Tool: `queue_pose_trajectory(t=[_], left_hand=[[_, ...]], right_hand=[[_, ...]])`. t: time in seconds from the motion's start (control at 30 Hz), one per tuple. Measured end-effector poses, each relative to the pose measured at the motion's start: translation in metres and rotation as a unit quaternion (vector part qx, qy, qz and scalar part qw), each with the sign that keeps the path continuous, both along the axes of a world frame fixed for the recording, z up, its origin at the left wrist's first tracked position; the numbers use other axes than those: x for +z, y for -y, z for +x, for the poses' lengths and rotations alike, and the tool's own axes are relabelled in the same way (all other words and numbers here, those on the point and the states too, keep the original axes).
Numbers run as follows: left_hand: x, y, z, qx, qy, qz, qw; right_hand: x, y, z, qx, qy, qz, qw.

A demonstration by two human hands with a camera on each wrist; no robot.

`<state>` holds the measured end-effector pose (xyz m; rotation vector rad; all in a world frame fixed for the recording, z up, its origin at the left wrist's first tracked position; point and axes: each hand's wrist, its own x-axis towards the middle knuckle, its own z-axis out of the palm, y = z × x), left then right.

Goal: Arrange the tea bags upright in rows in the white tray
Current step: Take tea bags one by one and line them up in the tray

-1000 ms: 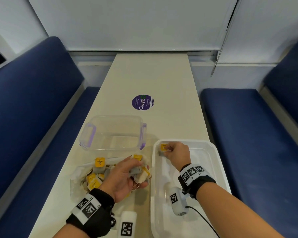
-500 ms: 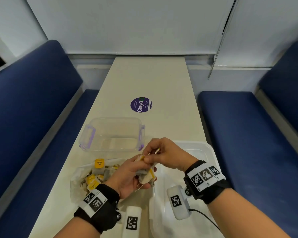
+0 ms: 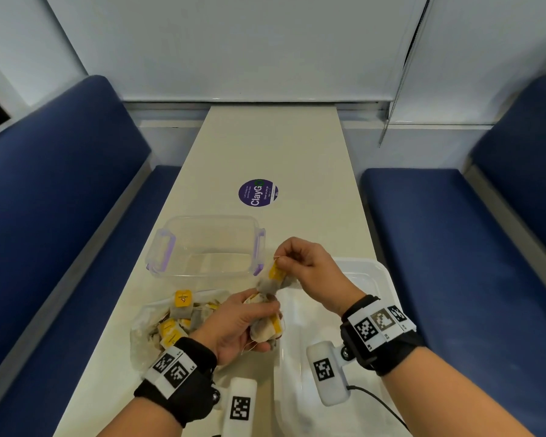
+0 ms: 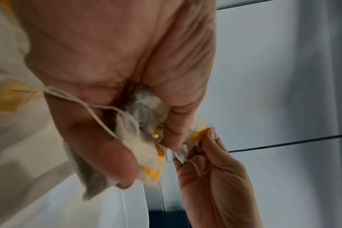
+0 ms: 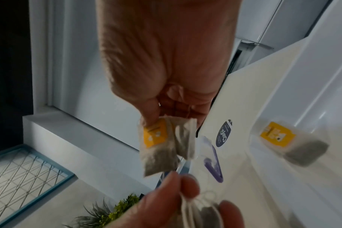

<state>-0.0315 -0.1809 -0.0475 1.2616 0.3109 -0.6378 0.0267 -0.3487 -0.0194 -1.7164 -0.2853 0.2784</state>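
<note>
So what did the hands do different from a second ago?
The right hand left the far corner of the white tray, letting go of one tea bag there. It came back to the left hand and now pinches a new tea bag from its bunch. The left hand kept gripping the bunch; the clear container stayed put.

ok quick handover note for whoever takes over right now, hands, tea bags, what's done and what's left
Right hand: pinches one yellow-tagged paper tea bag by its top, in the air between the clear plastic box and the white plastic tray.
Left hand: grips a bunch of tea bags, strings trailing.
More tea bags lie in the open clear bag on the table, left of the tray.
Done: one tea bag in the tray against its wall.
Left: set the held bag beside it, then the rest, in rows.
</note>
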Motion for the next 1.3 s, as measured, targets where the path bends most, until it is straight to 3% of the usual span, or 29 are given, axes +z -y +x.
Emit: queue_pose_trajectory(t=[0.37,0.73,0.93,1.3], left_hand=[[0.001,0.011,0.005,0.088,0.043,-0.038,0.994],[0.008,0.015,0.01,0.056,0.06,-0.007,0.997],[0.009,0.009,0.01,0.092,0.061,0.019,0.994],[0.006,0.011,-0.001,0.079,0.078,0.015,0.994]], right_hand=[[-0.014,-0.015,-0.009,-0.122,-0.047,0.022,0.991],[-0.012,-0.02,-0.011,-0.183,0.0,-0.011,0.983],[-0.01,-0.02,-0.018,-0.122,-0.1,0.09,0.983],[-0.004,-0.018,-0.018,-0.149,-0.063,0.041,0.986]])
